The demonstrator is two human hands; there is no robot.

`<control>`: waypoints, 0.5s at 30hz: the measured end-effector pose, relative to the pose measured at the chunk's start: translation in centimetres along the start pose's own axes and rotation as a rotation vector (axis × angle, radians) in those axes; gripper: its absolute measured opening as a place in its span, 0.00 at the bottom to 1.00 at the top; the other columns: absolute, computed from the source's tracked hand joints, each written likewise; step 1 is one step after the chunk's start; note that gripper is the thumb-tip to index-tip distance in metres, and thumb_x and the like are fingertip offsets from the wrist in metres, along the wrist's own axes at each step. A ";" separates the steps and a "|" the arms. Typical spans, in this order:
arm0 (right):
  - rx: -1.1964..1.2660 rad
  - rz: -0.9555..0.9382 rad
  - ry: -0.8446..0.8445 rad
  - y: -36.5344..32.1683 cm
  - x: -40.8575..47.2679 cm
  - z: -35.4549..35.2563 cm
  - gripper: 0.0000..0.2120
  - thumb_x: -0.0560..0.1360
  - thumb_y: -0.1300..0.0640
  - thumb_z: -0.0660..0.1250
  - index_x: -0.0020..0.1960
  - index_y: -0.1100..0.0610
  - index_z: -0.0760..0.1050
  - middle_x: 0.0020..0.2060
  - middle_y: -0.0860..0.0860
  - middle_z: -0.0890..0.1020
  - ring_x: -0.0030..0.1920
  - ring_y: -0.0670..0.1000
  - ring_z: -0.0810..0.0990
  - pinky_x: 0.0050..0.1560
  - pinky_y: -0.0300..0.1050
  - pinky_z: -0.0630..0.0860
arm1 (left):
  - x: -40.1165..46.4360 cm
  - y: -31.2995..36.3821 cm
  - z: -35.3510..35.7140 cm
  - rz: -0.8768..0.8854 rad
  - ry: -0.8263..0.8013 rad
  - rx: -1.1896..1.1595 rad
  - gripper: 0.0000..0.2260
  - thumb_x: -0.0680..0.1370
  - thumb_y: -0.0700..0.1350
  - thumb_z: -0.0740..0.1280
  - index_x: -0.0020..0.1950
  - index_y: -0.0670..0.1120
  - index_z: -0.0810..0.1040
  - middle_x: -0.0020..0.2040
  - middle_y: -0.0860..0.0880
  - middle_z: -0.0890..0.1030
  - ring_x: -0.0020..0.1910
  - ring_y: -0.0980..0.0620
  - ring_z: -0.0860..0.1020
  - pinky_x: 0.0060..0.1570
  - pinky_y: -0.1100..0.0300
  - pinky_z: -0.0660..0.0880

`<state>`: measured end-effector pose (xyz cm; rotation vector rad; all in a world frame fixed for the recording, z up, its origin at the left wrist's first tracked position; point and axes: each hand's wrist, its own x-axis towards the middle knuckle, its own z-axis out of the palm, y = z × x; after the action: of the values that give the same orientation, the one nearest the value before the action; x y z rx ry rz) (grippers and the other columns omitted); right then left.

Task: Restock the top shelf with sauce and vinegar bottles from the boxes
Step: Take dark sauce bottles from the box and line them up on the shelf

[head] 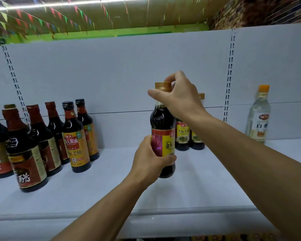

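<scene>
A dark sauce bottle (162,122) with a gold cap and a red and yellow label stands upright over the middle of the white top shelf (189,185). My left hand (150,159) grips its lower body and label. My right hand (179,94) pinches its neck just under the cap. Behind it stand two matching gold-capped bottles (182,136), partly hidden by my right wrist. Whether the held bottle's base touches the shelf I cannot tell.
Several dark sauce and vinegar bottles (42,136) crowd the left of the shelf. A clear white vinegar bottle (259,117) with an orange cap stands at the far right. The shelf's back panel (129,75) rises behind, with slotted uprights (229,75).
</scene>
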<state>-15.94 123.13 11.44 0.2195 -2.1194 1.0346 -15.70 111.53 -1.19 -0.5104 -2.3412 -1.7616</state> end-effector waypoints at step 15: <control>0.146 0.232 -0.476 14.7 -6.3 6.3 0.12 0.81 0.57 0.58 0.55 0.49 0.79 0.48 0.48 0.83 0.50 0.51 0.81 0.56 0.56 0.78 | 8.0 -4.9 -0.4 -0.148 -0.057 -0.214 0.26 0.66 0.28 0.76 0.60 0.45 0.73 0.52 0.47 0.84 0.52 0.49 0.83 0.54 0.54 0.80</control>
<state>-21.58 127.10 -4.29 0.3224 -2.5405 1.3830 -24.96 111.34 -2.81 -0.4311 -2.2939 -2.1063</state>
